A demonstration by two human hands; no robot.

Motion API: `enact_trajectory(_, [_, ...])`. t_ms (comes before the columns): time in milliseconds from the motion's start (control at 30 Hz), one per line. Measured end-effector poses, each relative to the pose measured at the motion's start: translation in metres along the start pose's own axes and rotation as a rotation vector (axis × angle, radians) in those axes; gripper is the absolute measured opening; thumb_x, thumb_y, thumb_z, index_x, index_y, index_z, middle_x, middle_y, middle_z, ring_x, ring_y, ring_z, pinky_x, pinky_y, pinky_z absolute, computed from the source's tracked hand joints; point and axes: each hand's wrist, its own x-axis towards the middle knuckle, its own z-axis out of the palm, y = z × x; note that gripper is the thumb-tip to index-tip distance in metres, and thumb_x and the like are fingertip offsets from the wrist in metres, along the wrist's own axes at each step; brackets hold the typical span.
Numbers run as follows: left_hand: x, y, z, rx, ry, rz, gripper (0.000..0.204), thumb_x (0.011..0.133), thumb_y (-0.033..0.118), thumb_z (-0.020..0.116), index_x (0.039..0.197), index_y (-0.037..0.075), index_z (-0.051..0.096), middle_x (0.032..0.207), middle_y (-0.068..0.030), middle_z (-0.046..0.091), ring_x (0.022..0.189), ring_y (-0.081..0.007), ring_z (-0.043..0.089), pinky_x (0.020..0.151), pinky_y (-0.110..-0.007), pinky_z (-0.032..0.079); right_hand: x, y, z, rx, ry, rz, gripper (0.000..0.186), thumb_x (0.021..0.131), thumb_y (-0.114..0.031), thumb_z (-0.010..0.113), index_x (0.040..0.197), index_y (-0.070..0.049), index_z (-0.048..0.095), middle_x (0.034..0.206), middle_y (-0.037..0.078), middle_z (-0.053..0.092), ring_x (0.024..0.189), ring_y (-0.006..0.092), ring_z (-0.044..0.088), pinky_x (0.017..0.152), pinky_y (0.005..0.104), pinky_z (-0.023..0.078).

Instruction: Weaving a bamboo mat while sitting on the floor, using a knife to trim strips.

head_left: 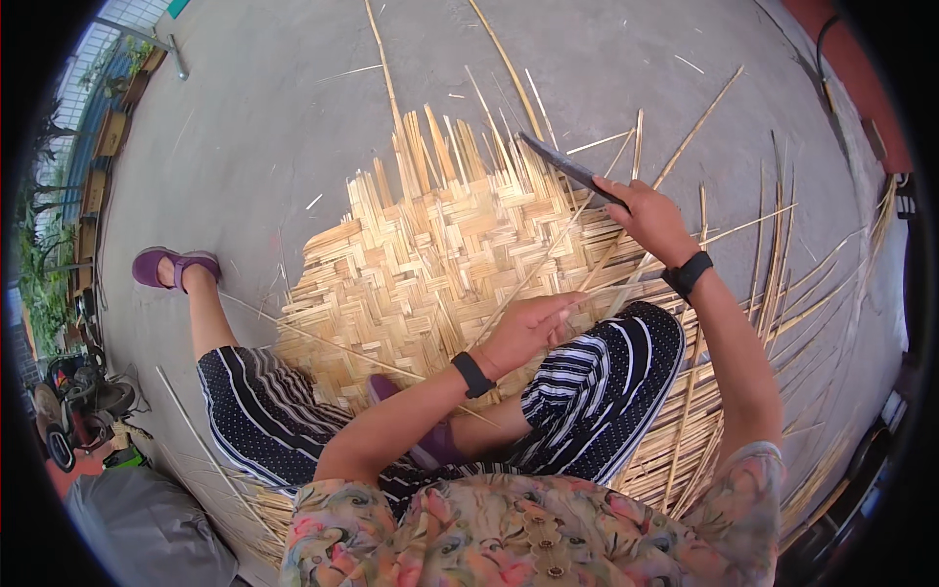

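My right hand (649, 223) is closed round the handle end of a long, dark-bladed knife (567, 164). Its blade points up and left over the ragged far edge of a woven mat (411, 264) made of pale, flat split-cane strips. Lower and to the left, my left hand (528, 331) has its fingers pinched together above the mat. From those fingers a thin pale strip (626, 286) runs right toward my right wrist. Loose strip ends stick out along the mat's far side.
Many long split strips (675, 430) lie in a pile by my right knee. Single strips (699, 127) spread across the grey concrete floor (264, 117). Shoes (73, 416) and a grey bag (147, 523) are at the left; potted plants (59, 254) line that side.
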Motion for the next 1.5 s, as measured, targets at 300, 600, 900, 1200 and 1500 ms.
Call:
enact_trajectory(300, [-0.075, -0.009, -0.006, -0.21, 0.311, -0.24, 0.024, 0.1, 0.014, 0.059, 0.118, 0.001, 0.068, 0.078, -0.0034, 0.061, 0.069, -0.0131, 0.058, 0.066, -0.028, 0.049, -0.078, -0.102, -0.004, 0.751, -0.251, 0.172, 0.064, 0.084, -0.022, 0.06, 0.144, -0.005, 0.045, 0.116, 0.026, 0.065, 0.1, 0.0369, 0.065, 0.09, 0.0381, 0.049])
enact_trajectory(600, [-0.119, -0.003, -0.009, 0.324, 0.355, 0.038, 0.018, 0.093, 0.011, 0.067, 0.109, 0.004, 0.071, 0.074, -0.0096, 0.055, 0.065, -0.0194, 0.057, 0.061, -0.031, 0.045, -0.11, -0.115, 0.042, 0.569, -0.108, -0.001, 0.059, 0.083, -0.024, 0.062, 0.135, 0.0, 0.053, 0.116, 0.028, 0.064, 0.106, 0.0411, 0.062, 0.095, 0.0422, 0.049])
enact_trajectory(900, [-0.134, -0.019, -0.013, 0.334, 0.207, 0.011, 0.02, 0.092, 0.013, 0.067, 0.107, 0.002, 0.072, 0.089, -0.0135, 0.069, 0.082, -0.0258, 0.065, 0.075, -0.033, 0.05, -0.073, -0.132, 0.052, 0.503, -0.049, -0.065, 0.054, 0.084, -0.024, 0.058, 0.132, 0.001, 0.054, 0.108, 0.028, 0.066, 0.102, 0.0414, 0.063, 0.091, 0.0449, 0.049])
enact_trajectory(1200, [-0.126, -0.019, -0.024, 0.328, 0.321, 0.036, 0.019, 0.092, 0.01, 0.068, 0.108, 0.002, 0.073, 0.092, -0.01, 0.072, 0.082, -0.0205, 0.067, 0.075, -0.03, 0.052, -0.054, -0.145, 0.076, 0.23, -0.071, -0.044, 0.044, 0.086, -0.02, 0.059, 0.126, 0.0, 0.056, 0.099, 0.028, 0.065, 0.093, 0.0436, 0.065, 0.082, 0.0495, 0.052])
enact_trajectory(1500, [0.038, 0.046, -0.158, -0.089, 0.693, 0.017, 0.021, 0.093, -0.002, 0.062, 0.113, -0.003, 0.066, 0.1, -0.01, 0.069, 0.087, -0.0156, 0.068, 0.075, -0.027, 0.06, -0.039, -0.146, 0.091, 0.182, 0.072, -0.037, 0.056, 0.083, -0.017, 0.062, 0.136, 0.0, 0.052, 0.095, 0.024, 0.064, 0.083, 0.0391, 0.066, 0.075, 0.0464, 0.055])
